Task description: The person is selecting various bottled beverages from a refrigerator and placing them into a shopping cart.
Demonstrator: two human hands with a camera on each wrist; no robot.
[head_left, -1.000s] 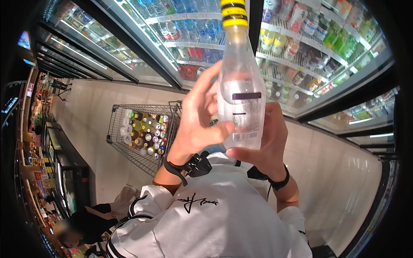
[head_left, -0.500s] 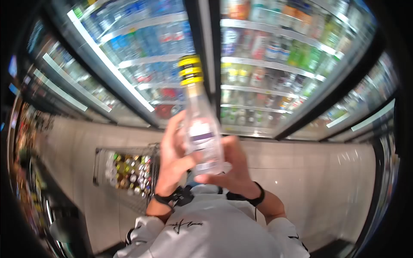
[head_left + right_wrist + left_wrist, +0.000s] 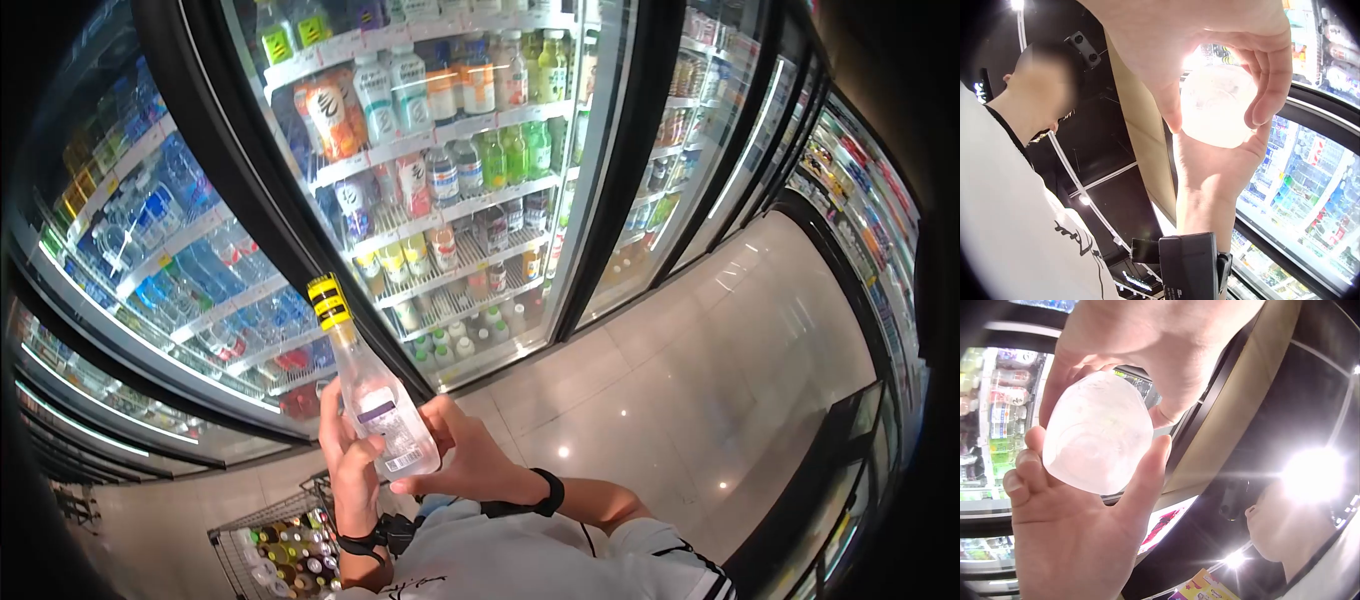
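Note:
Both hands hold a clear glass bottle (image 3: 385, 415) with a yellow-and-black striped neck and cap. It leans in the head view, cap up and to the left, its label with a barcode facing the person. My left hand (image 3: 352, 480) grips the left side, thumb across the label. On the other side, my right hand (image 3: 475, 460) curls round the lower part, thumb near the base. In the left wrist view the bottle's pale round base (image 3: 1100, 434) shows between both hands. From the right wrist the bottle (image 3: 1219, 106) looks bright and washed out.
Glass-door coolers with shelves of bottled drinks (image 3: 440, 170) stand ahead. A wire shopping cart (image 3: 235, 555) full of bottles and cans is at lower left. Pale tiled floor (image 3: 620, 420) stretches right, towards a black-edged display case (image 3: 830, 500).
The view has swung to the right, so the cart and bottle now appear further left and lower. Both hands keep their hold on the bottle.

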